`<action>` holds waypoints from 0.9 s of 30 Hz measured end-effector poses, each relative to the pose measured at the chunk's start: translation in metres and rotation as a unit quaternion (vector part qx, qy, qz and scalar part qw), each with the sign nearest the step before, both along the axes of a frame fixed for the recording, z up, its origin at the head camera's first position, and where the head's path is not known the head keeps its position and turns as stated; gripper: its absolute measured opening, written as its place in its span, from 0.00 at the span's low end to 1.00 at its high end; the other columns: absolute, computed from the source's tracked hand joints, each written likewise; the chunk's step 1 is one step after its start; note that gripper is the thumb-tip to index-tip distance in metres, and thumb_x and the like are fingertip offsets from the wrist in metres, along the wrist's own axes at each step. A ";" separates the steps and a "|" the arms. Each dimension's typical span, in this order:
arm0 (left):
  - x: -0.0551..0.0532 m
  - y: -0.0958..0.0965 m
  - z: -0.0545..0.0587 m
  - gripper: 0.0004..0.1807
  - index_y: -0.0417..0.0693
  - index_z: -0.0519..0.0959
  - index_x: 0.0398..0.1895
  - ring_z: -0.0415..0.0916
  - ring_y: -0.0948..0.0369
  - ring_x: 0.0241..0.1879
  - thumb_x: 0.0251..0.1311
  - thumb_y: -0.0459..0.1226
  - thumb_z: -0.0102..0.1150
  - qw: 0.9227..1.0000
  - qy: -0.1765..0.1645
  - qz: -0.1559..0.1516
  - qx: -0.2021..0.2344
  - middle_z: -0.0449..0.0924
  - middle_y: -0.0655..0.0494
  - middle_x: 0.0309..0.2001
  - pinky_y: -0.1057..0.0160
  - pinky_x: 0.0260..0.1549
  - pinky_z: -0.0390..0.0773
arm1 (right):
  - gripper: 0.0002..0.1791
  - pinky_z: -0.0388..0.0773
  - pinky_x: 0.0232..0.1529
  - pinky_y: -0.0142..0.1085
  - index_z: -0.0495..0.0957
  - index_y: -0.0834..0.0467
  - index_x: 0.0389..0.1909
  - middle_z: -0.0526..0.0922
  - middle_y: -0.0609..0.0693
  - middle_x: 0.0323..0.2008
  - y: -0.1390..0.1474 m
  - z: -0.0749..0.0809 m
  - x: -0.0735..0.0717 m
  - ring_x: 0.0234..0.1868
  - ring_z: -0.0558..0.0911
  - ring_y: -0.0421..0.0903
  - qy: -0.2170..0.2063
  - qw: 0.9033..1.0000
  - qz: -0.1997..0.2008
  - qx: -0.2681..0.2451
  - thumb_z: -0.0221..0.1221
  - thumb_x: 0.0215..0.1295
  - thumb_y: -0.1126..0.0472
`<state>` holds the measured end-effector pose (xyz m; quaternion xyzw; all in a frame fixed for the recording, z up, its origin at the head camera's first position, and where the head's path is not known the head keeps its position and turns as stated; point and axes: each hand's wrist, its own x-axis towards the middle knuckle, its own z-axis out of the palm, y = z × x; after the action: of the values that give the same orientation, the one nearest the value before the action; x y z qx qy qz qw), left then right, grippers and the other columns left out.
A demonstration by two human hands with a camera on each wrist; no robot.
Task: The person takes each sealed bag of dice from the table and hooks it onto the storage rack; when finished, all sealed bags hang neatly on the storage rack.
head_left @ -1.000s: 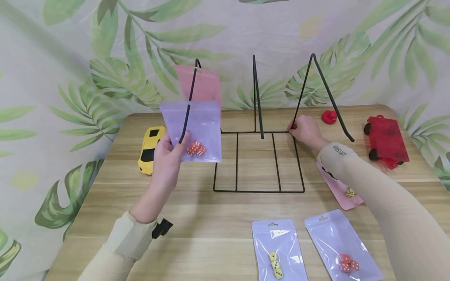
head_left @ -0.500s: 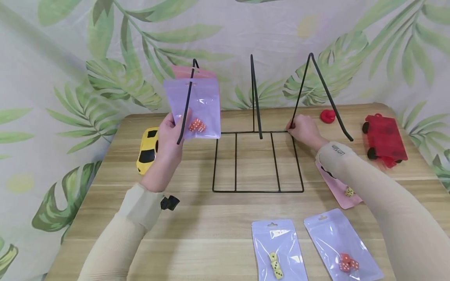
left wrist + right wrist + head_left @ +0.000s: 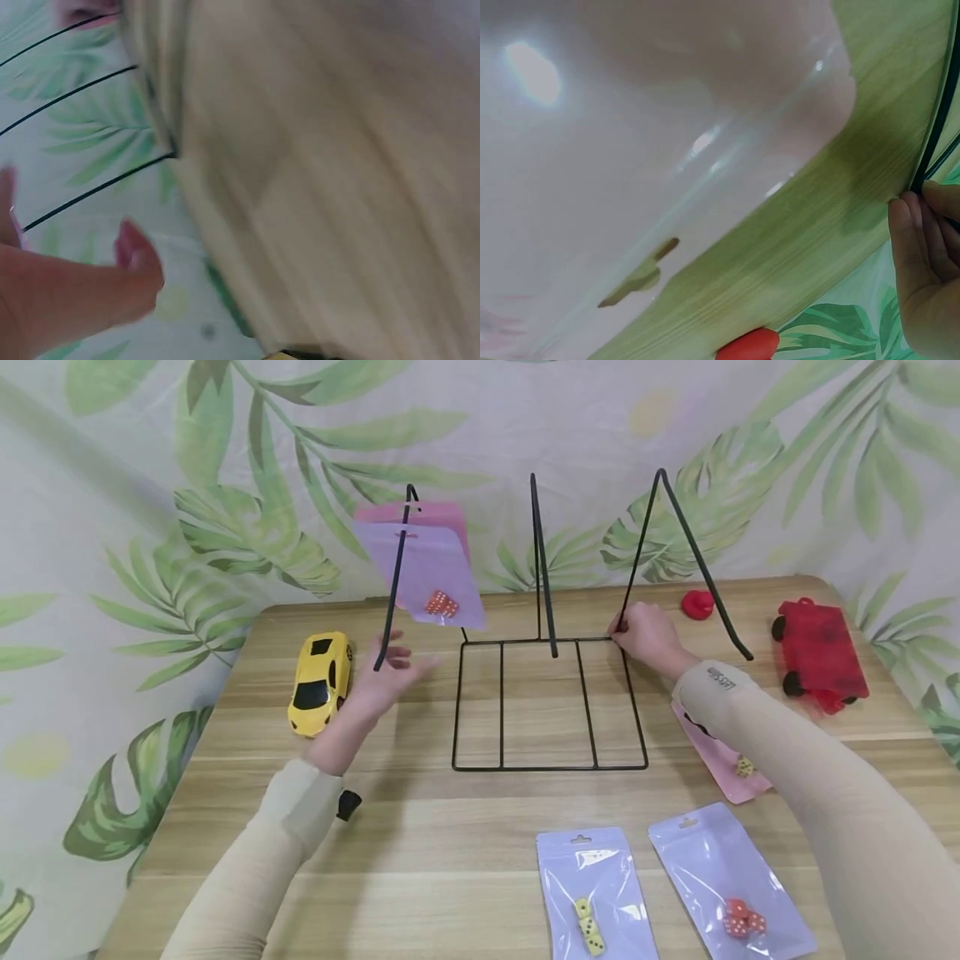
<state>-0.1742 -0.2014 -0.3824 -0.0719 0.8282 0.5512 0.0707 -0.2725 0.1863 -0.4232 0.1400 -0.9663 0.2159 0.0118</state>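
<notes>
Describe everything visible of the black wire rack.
The black wire rack looks like thin metal, standing upright on the wooden table. Its flat rectangular base has two inner bars; three long hooks rise at the back and bend forward. The left hook carries a purple bag and a pink bag. The right hand pinches the base's back right corner.

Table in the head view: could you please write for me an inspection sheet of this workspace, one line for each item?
Surface: wood-grain table.
Job's things: black wire rack; hanging purple pouch and hanging pink pouch on its leftmost hook; yellow-dice pouch, red-dice pouch and partly hidden pink pouch lying on the table.
Clutter: yellow toy car, red toy vehicle, small red object.
Grips: left grip holds nothing; right grip pinches the rack's rear right corner.
Cables: nothing seen.
Surroundings: leaf-print backdrop behind the table.
</notes>
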 end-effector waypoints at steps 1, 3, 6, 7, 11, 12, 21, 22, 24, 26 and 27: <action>-0.003 0.000 -0.006 0.44 0.44 0.49 0.74 0.65 0.47 0.64 0.62 0.46 0.63 0.999 -0.018 -0.029 -0.020 0.62 0.38 0.66 0.50 0.61 0.73 | 0.06 0.81 0.43 0.50 0.86 0.63 0.33 0.88 0.61 0.36 0.001 0.001 0.000 0.39 0.85 0.57 0.000 1.000 -0.002 0.000 0.61 0.60 0.67; -0.011 0.003 -0.015 0.42 0.41 0.50 0.75 0.66 0.42 0.65 0.64 0.44 0.61 0.996 -0.033 -0.061 -0.055 0.62 0.34 0.66 0.46 0.62 0.73 | 0.06 0.81 0.43 0.50 0.86 0.64 0.33 0.88 0.61 0.35 0.002 0.002 0.001 0.39 0.85 0.57 -0.001 1.000 -0.005 0.000 0.61 0.60 0.68; -0.030 0.013 -0.026 0.36 0.38 0.56 0.72 0.69 0.42 0.63 0.66 0.39 0.58 0.994 -0.020 -0.069 -0.082 0.68 0.34 0.64 0.47 0.61 0.75 | 0.06 0.81 0.42 0.50 0.86 0.64 0.32 0.88 0.61 0.35 0.003 0.004 0.002 0.38 0.85 0.57 -0.003 1.000 -0.005 0.002 0.61 0.59 0.68; -0.037 0.018 -0.030 0.34 0.36 0.58 0.70 0.70 0.42 0.63 0.65 0.38 0.58 0.994 -0.006 -0.068 -0.089 0.69 0.34 0.63 0.48 0.62 0.74 | 0.06 0.81 0.42 0.50 0.86 0.64 0.32 0.88 0.61 0.35 0.003 0.004 0.002 0.38 0.85 0.57 -0.004 1.000 -0.004 0.003 0.61 0.59 0.68; -0.062 0.039 -0.038 0.28 0.35 0.66 0.64 0.70 0.44 0.62 0.63 0.37 0.59 0.989 0.023 -0.056 -0.137 0.72 0.36 0.62 0.50 0.65 0.72 | 0.05 0.81 0.42 0.50 0.86 0.64 0.32 0.88 0.61 0.34 0.000 0.004 0.003 0.38 0.85 0.57 0.002 1.000 -0.001 0.007 0.61 0.59 0.68; -0.066 0.043 -0.041 0.25 0.35 0.69 0.61 0.72 0.45 0.61 0.63 0.37 0.59 0.987 0.024 -0.047 -0.155 0.74 0.38 0.61 0.51 0.64 0.72 | 0.05 0.81 0.42 0.50 0.86 0.64 0.32 0.88 0.61 0.34 -0.001 0.004 0.004 0.38 0.85 0.57 0.003 1.000 -0.001 0.007 0.61 0.59 0.68; -0.081 0.062 -0.055 0.13 0.39 0.77 0.50 0.76 0.49 0.49 0.63 0.33 0.59 0.968 0.086 0.016 -0.236 0.79 0.41 0.51 0.53 0.54 0.78 | 0.06 0.81 0.43 0.49 0.86 0.63 0.33 0.88 0.60 0.35 -0.005 0.003 0.003 0.39 0.85 0.57 -0.002 1.000 -0.016 0.012 0.61 0.60 0.68; -0.085 0.061 -0.058 0.17 0.39 0.75 0.53 0.76 0.48 0.53 0.63 0.35 0.59 0.969 0.083 0.017 -0.233 0.78 0.41 0.54 0.52 0.58 0.76 | 0.06 0.81 0.43 0.49 0.86 0.63 0.33 0.88 0.60 0.35 -0.005 0.003 0.003 0.39 0.85 0.56 -0.001 1.000 -0.019 0.013 0.61 0.60 0.68; -0.088 0.061 -0.060 0.23 0.41 0.73 0.59 0.73 0.50 0.61 0.62 0.39 0.59 0.967 0.095 0.003 -0.237 0.77 0.44 0.59 0.53 0.66 0.71 | 0.06 0.81 0.43 0.48 0.86 0.62 0.33 0.88 0.59 0.35 -0.005 0.003 0.002 0.40 0.85 0.56 -0.001 1.000 -0.024 0.013 0.61 0.60 0.68; -0.110 0.054 -0.094 0.25 0.45 0.72 0.61 0.70 0.51 0.64 0.64 0.47 0.56 0.954 0.135 -0.001 -0.267 0.75 0.46 0.61 0.57 0.70 0.65 | 0.06 0.81 0.43 0.49 0.86 0.62 0.33 0.88 0.59 0.35 -0.004 0.003 0.003 0.40 0.85 0.56 -0.004 1.000 -0.027 0.015 0.60 0.60 0.68; -0.120 0.051 -0.111 0.24 0.46 0.73 0.58 0.70 0.52 0.62 0.63 0.49 0.54 0.944 0.154 -0.005 -0.291 0.76 0.46 0.59 0.59 0.69 0.66 | 0.06 0.81 0.43 0.49 0.86 0.62 0.33 0.88 0.59 0.35 -0.003 0.002 0.003 0.40 0.85 0.56 -0.005 0.999 -0.029 0.016 0.60 0.60 0.68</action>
<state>-0.2944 -0.1505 -0.4930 0.0004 0.9537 0.2899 -0.0796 -0.2699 0.1835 -0.4211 0.1112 -0.9732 0.2009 0.0109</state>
